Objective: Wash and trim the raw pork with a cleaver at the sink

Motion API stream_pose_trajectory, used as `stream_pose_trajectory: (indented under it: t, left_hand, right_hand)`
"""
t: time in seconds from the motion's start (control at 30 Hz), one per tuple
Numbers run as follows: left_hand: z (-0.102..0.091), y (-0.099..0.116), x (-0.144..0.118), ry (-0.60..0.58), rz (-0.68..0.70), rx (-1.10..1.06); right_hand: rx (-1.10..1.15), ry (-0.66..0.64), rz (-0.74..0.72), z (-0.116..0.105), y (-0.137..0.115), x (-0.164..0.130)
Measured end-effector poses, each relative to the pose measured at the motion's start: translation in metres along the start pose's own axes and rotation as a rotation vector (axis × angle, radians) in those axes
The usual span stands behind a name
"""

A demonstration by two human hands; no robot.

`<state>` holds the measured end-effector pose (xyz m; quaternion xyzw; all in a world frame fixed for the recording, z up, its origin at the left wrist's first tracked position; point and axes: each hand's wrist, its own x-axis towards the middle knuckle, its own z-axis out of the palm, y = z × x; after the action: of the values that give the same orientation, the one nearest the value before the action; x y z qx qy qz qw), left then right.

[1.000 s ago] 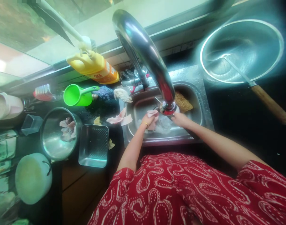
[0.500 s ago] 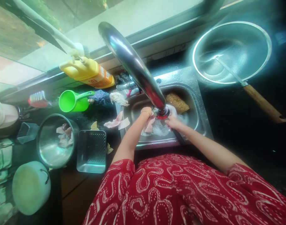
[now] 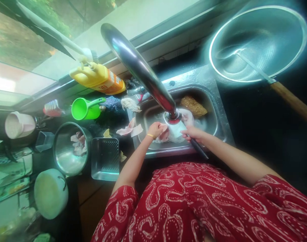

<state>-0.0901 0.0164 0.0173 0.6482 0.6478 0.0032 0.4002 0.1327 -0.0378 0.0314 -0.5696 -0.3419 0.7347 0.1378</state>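
The person stood at the sink [image 3: 220,116], both hands under the tap [image 3: 140,69], and the step in hand was judged to be the cleaning of raw meat in the basin. The left hand [image 3: 155,129] was closed on a piece of pink meat [image 3: 165,133] lying in the near middle of the sink. The right hand [image 3: 193,133] was clamped on the dark handle of a knife [image 3: 199,149], whose blade end ran under the hand toward the meat and could not be seen clearly. The next move was judged to call for a steady hold on the slippery piece and for the edge to be kept away from the left fingers. Count of items: one tap; one sink; one brown scrubbing pad [image 3: 193,105] at its far right; one large strainer [image 3: 256,43] with a wooden handle, far right on the dark counter; one yellow bottle [image 3: 99,79]; one green scoop [image 3: 84,108]; one red brush [image 3: 52,107]; one steel bowl [image 3: 58,158] with meat pieces in it, left of the sink; one steel tray [image 3: 105,159] just beside that bowl; one round white lid [image 3: 50,193] at the near left; one pink cup [image 3: 19,125] at the far left. Scraps of meat [image 3: 130,129] lay on the counter by the sink's left rim; their number could not be told.
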Motion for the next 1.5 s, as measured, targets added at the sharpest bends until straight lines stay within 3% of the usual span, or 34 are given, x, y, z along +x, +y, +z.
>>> stream_pose_trajectory:
  t: [0.1,0.2,0.43,0.57,0.67,0.83,0.97,1.07,1.23,1.4,1.5]
  left_hand:
    - [0.005,-0.003,-0.019,0.058,0.02,0.024]
    - [0.008,-0.005,-0.027,0.102,0.024,-0.019]
    - [0.007,-0.005,-0.025,0.115,-0.026,-0.196]
    - [0.018,-0.005,-0.021,0.127,0.084,-0.153]
    - [0.023,-0.006,-0.016,0.149,0.086,-0.133]
    - [0.021,-0.014,-0.009,0.162,0.048,-0.178]
    - [0.023,-0.015,-0.006,0.228,0.101,-0.098]
    - [0.019,-0.012,-0.004,0.244,0.119,-0.038]
    - [0.002,-0.012,-0.001,0.15,0.093,-0.015]
    - [-0.008,-0.01,0.006,0.147,0.077,-0.042]
    - [-0.014,-0.01,0.014,0.163,0.016,-0.118]
  right_hand:
    - [0.23,-0.06,0.131,0.006,-0.004,-0.001]
    - [0.299,-0.062,0.139,0.014,-0.011,0.0]
    - [0.177,-0.138,0.153,0.018,-0.005,-0.013]
    - [0.168,-0.033,0.1,0.022,-0.013,0.002]
    - [0.175,0.022,0.058,0.026,-0.02,0.012]
    - [0.149,-0.091,0.133,0.027,-0.009,0.001]
    - [0.23,-0.091,0.118,0.031,-0.011,0.008]
    - [0.302,-0.089,0.099,0.032,-0.018,0.02]
    - [0.273,-0.283,0.173,0.027,-0.013,0.023]
    - [0.299,-0.202,0.101,0.032,-0.025,0.032]
    - [0.242,-0.258,0.105,0.03,-0.027,0.033]
